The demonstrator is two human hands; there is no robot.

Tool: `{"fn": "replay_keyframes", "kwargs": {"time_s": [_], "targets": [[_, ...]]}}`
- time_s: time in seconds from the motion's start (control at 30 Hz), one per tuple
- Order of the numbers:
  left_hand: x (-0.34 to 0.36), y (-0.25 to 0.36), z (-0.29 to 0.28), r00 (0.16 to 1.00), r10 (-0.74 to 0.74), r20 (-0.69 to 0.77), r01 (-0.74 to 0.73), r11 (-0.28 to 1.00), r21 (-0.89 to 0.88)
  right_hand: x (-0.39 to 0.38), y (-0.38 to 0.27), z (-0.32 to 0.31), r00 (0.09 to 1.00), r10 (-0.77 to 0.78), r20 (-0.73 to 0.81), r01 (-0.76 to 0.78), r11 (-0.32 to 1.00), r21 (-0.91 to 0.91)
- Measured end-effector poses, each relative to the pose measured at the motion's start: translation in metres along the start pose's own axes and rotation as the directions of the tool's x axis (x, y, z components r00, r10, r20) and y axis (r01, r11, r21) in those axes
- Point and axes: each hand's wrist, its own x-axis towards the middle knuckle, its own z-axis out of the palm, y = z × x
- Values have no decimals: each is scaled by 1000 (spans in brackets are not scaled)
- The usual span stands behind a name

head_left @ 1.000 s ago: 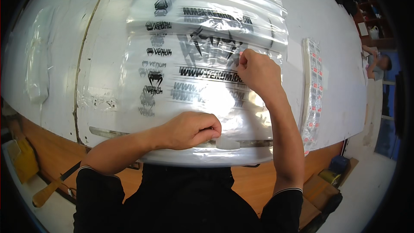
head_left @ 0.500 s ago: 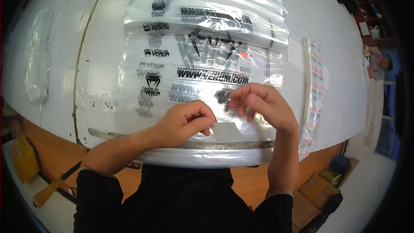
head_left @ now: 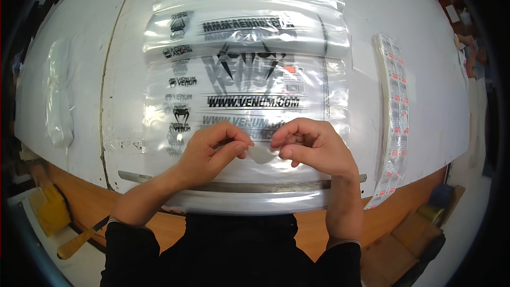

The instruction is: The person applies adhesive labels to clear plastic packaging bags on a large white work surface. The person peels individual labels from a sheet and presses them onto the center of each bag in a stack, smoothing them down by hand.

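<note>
A small whitish slip [head_left: 262, 154], paper or film, sags in a curve between my two hands. The fingertips of my left hand [head_left: 210, 153] pinch its left end. At its other end, the thumb and forefinger of my right hand [head_left: 319, 150] are closed on it. Below both hands lie clear plastic bags [head_left: 159, 87] with black print, the upper ones folded back in shiny layers. A label [head_left: 294, 86] with a red patch and a barcode shows on one bag. Across the near part of the bags lies a long metal strip [head_left: 271, 186], like a ruler, partly behind my right forearm.
On the right of the white table [head_left: 366, 10] lies a long stack of printed label sheets [head_left: 394, 106]. A folded clear plastic piece [head_left: 59, 95] is on the left. Off the table's near edge are a wooden-handled tool [head_left: 77, 243] and cardboard boxes [head_left: 390, 258].
My right hand has moved down and closed on the slip, which has lifted off the bags and now bends between both hands. The view has shifted slightly.
</note>
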Motion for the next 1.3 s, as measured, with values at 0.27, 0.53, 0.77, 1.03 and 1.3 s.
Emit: {"fn": "replay_keyframes", "kwargs": {"time_s": [0.27,0.53,0.77,1.03,1.3], "targets": [[-1,8,7,990,-141,21,139,989,59,-6,11,-3,990,-129,61,113,971,212],[2,10,12,987,-154,51,154,988,11,-9,2,-5,989,-139,52,147,974,-172],[67,29,-22,943,91,320,-180,948,263,-12,1,-6,975,-220,22,220,957,-190],[159,13,10,791,368,488,-566,142,812,1,17,-4,979,-202,40,205,945,-256],[169,17,7,826,280,490,-553,226,802,5,22,-5,990,-142,18,140,937,-321]]}}
